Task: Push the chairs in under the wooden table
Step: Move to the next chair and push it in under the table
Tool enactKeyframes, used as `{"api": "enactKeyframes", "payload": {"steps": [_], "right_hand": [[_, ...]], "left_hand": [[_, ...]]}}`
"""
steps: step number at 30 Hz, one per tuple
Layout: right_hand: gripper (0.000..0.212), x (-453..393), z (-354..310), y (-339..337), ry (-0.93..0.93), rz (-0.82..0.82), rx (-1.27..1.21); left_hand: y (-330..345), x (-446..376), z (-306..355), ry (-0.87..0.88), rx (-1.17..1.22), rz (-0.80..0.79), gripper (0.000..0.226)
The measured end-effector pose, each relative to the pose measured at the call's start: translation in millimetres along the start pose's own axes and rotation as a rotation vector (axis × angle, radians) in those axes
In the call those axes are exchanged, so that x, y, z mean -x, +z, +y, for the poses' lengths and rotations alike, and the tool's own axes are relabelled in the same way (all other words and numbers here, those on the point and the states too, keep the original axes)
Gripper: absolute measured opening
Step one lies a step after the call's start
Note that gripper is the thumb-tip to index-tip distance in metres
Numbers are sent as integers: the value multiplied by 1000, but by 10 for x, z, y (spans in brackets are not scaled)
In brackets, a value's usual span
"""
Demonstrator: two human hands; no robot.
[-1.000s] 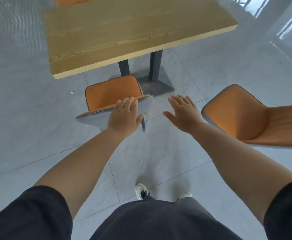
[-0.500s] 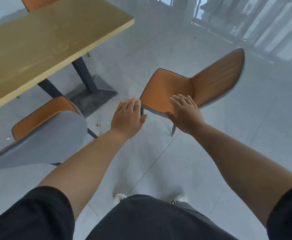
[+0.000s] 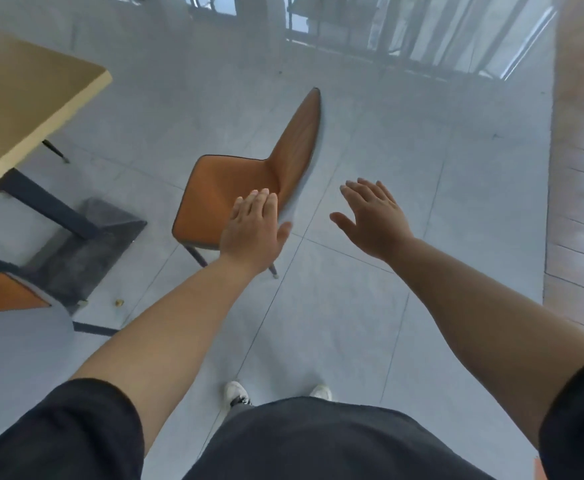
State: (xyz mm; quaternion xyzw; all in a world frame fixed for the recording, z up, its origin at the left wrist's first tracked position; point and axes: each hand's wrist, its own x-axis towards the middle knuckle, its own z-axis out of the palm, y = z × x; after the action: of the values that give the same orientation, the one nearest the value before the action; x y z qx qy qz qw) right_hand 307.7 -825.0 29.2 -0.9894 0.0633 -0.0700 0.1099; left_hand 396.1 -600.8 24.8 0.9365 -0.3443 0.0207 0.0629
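An orange chair (image 3: 221, 192) with a grey back stands out on the floor, away from the wooden table (image 3: 24, 109) at the upper left, its seat facing the table. My left hand (image 3: 254, 230) hovers open over the near right corner of its seat, and I cannot tell whether it touches. My right hand (image 3: 373, 216) is open in the air to the right of the chair's backrest, holding nothing. A second orange chair (image 3: 10, 306) sits at the lower left edge beside the table's dark base (image 3: 86, 244).
Grey tiled floor spreads around the chair. A railing with glass (image 3: 404, 39) runs along the far side. A wooden floor strip (image 3: 581, 202) lies at the right. A small brown bit (image 3: 120, 302) lies near the base. My feet are at the bottom.
My view has swung right: the table and the left chair slid toward the left edge. My left hand left the first chair's back and is now over the second chair's seat.
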Motion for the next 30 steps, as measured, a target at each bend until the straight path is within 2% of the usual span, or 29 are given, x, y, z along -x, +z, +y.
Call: {"api": "enactKeyframes", "payload": {"steps": [6,13,24,30], "right_hand": [[65,33,601,-118,111,31,4],[65,-365,995,-45,130,13,26],[66,-1414,1266,92,34,-64,32],[71,-2016,1464,234,-96,-143,36]], "left_hand": [[89,-583,460,94,4,-22,63],[342,-1219,543,100,44,-19,63],[605,-2031,295,13,110,-88,65],[703,-2241,240,-74,129,-69,68]]}}
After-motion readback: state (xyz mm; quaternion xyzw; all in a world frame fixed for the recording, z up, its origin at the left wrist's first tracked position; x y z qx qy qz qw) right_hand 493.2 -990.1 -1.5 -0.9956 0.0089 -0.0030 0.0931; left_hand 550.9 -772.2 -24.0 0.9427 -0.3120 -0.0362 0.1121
